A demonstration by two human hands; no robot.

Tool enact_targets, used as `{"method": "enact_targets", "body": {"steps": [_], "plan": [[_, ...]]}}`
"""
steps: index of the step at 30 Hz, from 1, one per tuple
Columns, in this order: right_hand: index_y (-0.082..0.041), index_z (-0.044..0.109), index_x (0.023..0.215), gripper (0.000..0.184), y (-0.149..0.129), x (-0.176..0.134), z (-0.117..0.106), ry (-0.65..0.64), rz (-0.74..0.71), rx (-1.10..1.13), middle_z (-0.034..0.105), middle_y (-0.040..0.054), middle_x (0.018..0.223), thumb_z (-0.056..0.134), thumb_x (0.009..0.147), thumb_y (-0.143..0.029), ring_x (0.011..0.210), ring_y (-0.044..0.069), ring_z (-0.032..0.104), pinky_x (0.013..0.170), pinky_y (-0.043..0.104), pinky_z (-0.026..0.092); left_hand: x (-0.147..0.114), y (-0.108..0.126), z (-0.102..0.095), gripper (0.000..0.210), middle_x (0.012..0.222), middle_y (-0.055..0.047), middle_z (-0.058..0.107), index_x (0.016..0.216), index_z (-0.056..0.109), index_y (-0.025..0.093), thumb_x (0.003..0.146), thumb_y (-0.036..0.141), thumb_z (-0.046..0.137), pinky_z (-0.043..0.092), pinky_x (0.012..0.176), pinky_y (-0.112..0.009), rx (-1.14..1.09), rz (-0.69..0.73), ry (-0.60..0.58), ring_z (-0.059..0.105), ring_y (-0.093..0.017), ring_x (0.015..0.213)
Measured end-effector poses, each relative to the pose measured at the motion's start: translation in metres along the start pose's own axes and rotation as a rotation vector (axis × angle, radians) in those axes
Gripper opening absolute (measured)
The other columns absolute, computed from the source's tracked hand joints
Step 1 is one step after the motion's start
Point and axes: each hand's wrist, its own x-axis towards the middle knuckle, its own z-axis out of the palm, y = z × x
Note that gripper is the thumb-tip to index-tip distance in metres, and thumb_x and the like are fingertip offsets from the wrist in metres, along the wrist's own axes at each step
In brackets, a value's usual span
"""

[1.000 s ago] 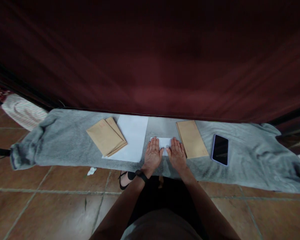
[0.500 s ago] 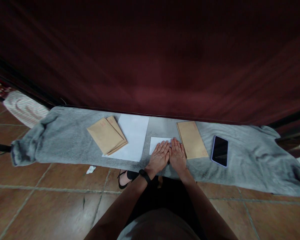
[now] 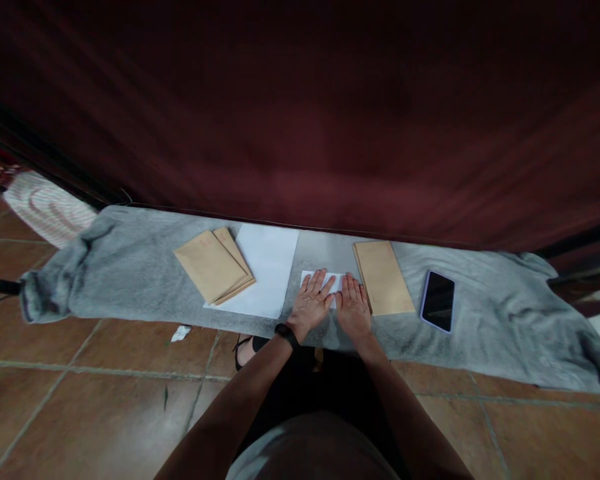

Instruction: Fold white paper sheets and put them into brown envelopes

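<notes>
A small white piece of paper [image 3: 336, 283], seemingly folded, lies on the grey cloth between and under my hands. My left hand [image 3: 311, 300] rests flat on its left part with the fingers spread. On its right end, my right hand [image 3: 353, 308] lies flat, fingers stretched forward. Both palms hide much of the paper. Just right of my right hand lies a stack of brown envelopes [image 3: 385, 279]. To the left, white sheets [image 3: 273, 267] lie partly under more brown envelopes [image 3: 213, 267].
A phone [image 3: 438, 301] lies right of the envelopes. Grey cloth [image 3: 130, 273] covers the long, narrow bench, with a dark red panel [image 3: 310, 147] along its far side. A white scrap [image 3: 181, 333] lies on the tiled floor [image 3: 105, 400].
My left hand has slid left over the white paper, away from my right hand, and its fingers have spread. More paper shows between the hands. My right hand has barely moved.
</notes>
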Motion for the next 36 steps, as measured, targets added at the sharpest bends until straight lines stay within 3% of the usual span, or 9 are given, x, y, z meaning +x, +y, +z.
{"method": "enact_targets", "body": {"steps": [10, 20, 28, 36], "plan": [[-0.006, 0.029, 0.156, 0.056, 0.000, 0.001, 0.002, 0.033, 0.029, 0.034, 0.040, 0.0215, 0.157, 0.029, 0.104, -0.025, 0.145, 0.029, 0.039, 0.118, 0.051, 0.029, -0.009, -0.006, 0.000, 0.056, 0.165, -0.011, 0.026, 0.155, 0.035, 0.023, 0.103, 0.041, 0.041, 0.017, 0.125, -0.052, 0.039, -0.048, 0.007, 0.021, -0.026, 0.154], [-0.009, 0.039, 0.153, 0.052, -0.024, -0.007, -0.011, -0.081, -0.067, 0.049, 0.040, 0.0174, 0.157, 0.034, 0.105, -0.029, 0.147, 0.027, 0.035, 0.119, 0.050, 0.029, -0.011, -0.009, -0.001, 0.059, 0.166, -0.009, 0.024, 0.157, 0.031, 0.025, 0.099, 0.029, 0.043, 0.019, 0.124, -0.052, 0.008, -0.033, 0.001, 0.018, -0.025, 0.154], [-0.005, 0.029, 0.156, 0.061, -0.014, -0.014, -0.008, -0.029, 0.007, -0.004, 0.039, 0.0216, 0.157, 0.036, 0.104, -0.035, 0.145, 0.030, 0.038, 0.118, 0.050, 0.030, -0.015, -0.010, 0.006, 0.061, 0.163, -0.016, 0.029, 0.157, 0.028, 0.011, 0.103, 0.038, 0.035, 0.028, 0.123, -0.050, -0.013, -0.164, 0.073, 0.022, -0.027, 0.153], [-0.004, 0.028, 0.157, 0.064, -0.014, -0.015, -0.002, 0.044, 0.053, -0.017, 0.038, 0.0231, 0.157, 0.034, 0.105, -0.040, 0.144, 0.032, 0.039, 0.116, 0.050, 0.032, -0.037, -0.007, 0.007, 0.061, 0.159, -0.019, 0.036, 0.156, 0.027, 0.008, 0.099, 0.028, 0.037, 0.033, 0.120, -0.052, -0.101, -0.275, 0.213, 0.029, -0.029, 0.151]]}}
